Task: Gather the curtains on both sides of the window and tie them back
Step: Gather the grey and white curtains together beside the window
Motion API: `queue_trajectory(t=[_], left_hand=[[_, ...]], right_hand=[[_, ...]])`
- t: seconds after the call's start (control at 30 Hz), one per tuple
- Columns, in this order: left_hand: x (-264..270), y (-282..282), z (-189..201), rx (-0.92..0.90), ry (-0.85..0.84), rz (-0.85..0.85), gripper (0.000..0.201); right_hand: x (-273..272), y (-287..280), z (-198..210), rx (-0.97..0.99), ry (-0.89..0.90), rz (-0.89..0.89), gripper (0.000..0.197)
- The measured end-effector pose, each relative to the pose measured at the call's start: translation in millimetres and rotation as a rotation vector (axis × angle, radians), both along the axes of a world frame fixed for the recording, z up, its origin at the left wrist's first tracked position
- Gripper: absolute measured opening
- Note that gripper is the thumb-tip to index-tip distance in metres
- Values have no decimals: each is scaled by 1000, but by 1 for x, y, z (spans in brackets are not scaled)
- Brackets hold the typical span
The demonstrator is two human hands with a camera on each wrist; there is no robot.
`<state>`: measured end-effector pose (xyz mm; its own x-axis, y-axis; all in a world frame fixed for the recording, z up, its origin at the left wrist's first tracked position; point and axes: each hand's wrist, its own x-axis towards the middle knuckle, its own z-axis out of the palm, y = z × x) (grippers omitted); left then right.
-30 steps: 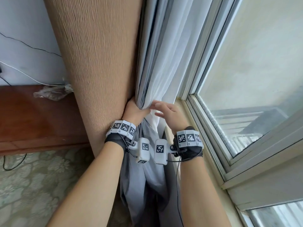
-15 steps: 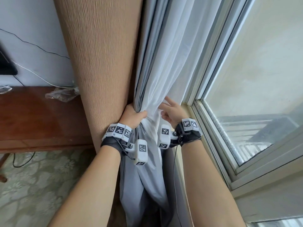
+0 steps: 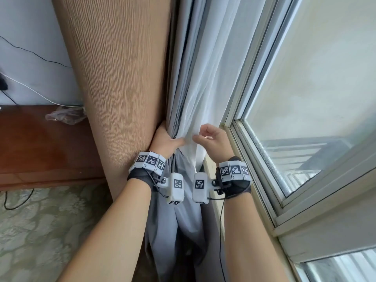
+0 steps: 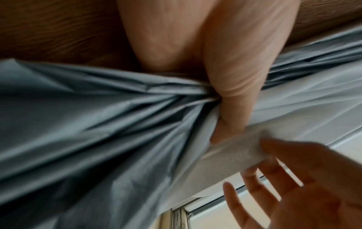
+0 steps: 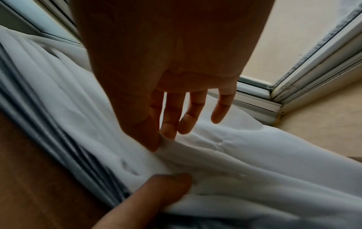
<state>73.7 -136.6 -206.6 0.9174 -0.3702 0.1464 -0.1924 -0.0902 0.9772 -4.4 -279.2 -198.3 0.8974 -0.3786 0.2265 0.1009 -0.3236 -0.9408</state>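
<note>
A tan ribbed curtain (image 3: 122,78) hangs at the left of the window, with a grey lining (image 3: 173,231) and a white sheer curtain (image 3: 205,82) beside it. My left hand (image 3: 168,140) grips the bunched grey and white folds (image 4: 137,108) at waist height, thumb pressed across them. My right hand (image 3: 211,137) pinches the edge of the white sheer (image 5: 195,148) between thumb and forefinger, just right of the left hand; its other fingers (image 5: 221,108) are spread loose.
The window frame (image 3: 264,159) and sill (image 3: 211,165) run close on the right. A dark wooden desk (image 3: 40,149) stands at the left with a crumpled plastic bag (image 3: 65,117) and cables on the wall. Patterned green floor (image 3: 40,231) lies below.
My right hand came back toward the left hand and now pinches the sheer's edge; earlier its fingers were stretched out flat on the fabric. The left hand kept its grip on the bunch.
</note>
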Motion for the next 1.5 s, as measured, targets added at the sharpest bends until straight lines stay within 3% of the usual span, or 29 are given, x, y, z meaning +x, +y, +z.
queue_trajectory(t=[0.07,0.13,0.2,0.27,0.33,0.4,0.47,0.5,0.53,0.6,0.63,0.73,0.87,0.97,1.1,1.2,1.3,1.4,1.5], left_hand=[[-1,-6,-3,50,13,-119,68],[-5,-13,-4,132,-10,-152,68],[-8,-19,-4,118,-26,-56,51],[-9,-18,-5,39,-30,34,46],[-7,-12,-6,9,-13,46,47],[-4,-8,-6,34,3,49,44],[-1,-3,-5,53,7,38,41],[0,0,-5,59,8,29,41],[1,3,-5,62,5,20,41],[2,8,-4,66,2,17,40],[3,10,-5,66,4,20,39],[4,10,-5,56,-1,37,39],[6,7,-6,26,-4,76,41],[5,0,-9,2,9,86,47],[-1,-8,-9,14,21,-36,62],[-1,-11,-8,70,50,-154,81],[0,-14,-7,44,72,-69,71],[-1,-11,-2,42,61,71,47],[3,-3,-2,88,50,94,38]], right_hand=[[-3,6,5,-8,15,57,28],[-4,15,9,-3,4,90,31],[-2,22,8,-16,-13,129,22],[-2,22,5,32,-3,153,11],[-2,15,0,141,18,68,20],[0,4,-10,172,52,-124,26],[5,-5,-22,194,106,-350,16],[6,-9,-25,229,124,-433,23],[9,-15,-30,265,134,-470,43],[14,-23,-30,392,121,-414,76],[17,-25,-29,432,114,-357,79],[19,-26,-18,261,162,-285,42],[9,-18,-8,0,121,-329,12],[0,-7,1,-121,58,-207,16],[0,3,7,-208,41,-46,16],[-1,7,14,-127,64,80,6],[-7,13,23,-39,89,150,15],[-2,7,14,142,106,81,30],[10,-8,-6,178,135,-201,27]])
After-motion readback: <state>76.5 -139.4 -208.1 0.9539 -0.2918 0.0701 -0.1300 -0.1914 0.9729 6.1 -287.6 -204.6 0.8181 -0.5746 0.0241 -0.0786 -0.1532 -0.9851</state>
